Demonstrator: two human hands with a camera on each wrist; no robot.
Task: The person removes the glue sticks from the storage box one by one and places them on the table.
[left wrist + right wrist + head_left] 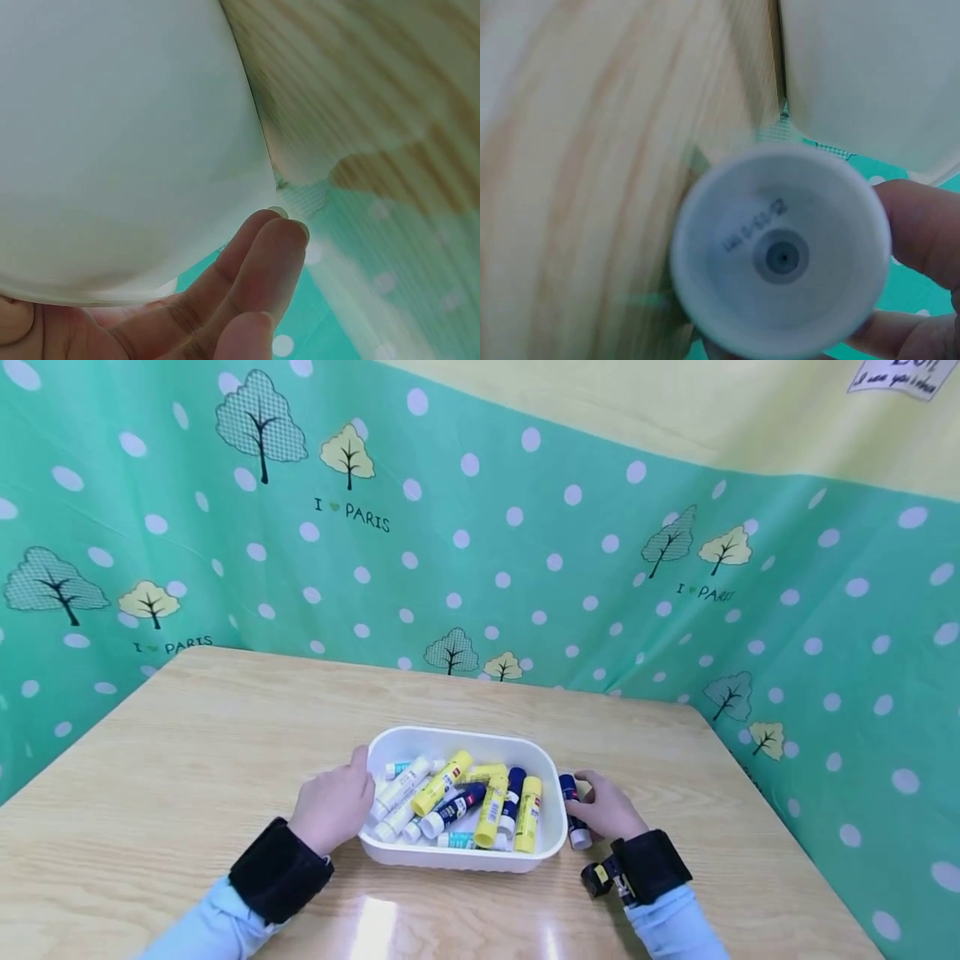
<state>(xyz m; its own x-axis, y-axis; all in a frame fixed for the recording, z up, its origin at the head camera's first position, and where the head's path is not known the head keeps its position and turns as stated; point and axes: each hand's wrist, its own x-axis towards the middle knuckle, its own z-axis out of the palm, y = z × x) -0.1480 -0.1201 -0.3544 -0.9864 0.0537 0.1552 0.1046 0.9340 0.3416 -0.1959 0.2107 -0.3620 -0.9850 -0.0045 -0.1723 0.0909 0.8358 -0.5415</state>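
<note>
A white plastic basket (pixel 450 857) stands on the table, with several glue sticks inside: yellow ones (pixel 528 815), dark blue ones (pixel 459 803) and white ones (pixel 402 787). My left hand (pixel 333 803) grips its left end; in the left wrist view the fingers (pixel 259 274) lie along the outer wall. Just outside the right end, my right hand (pixel 611 810) holds a dark blue glue stick (pixel 572 793) with a white base. The right wrist view shows the round hollow base of that glue stick (pixel 780 315), fingers at its side.
The wooden table (pixel 225 735) extends around the basket on all sides. Behind it and on the right hangs a green dotted cloth (pixel 480 527) with printed trees. A black wrist strap (pixel 651 864) with a small camera sits on the right wrist.
</note>
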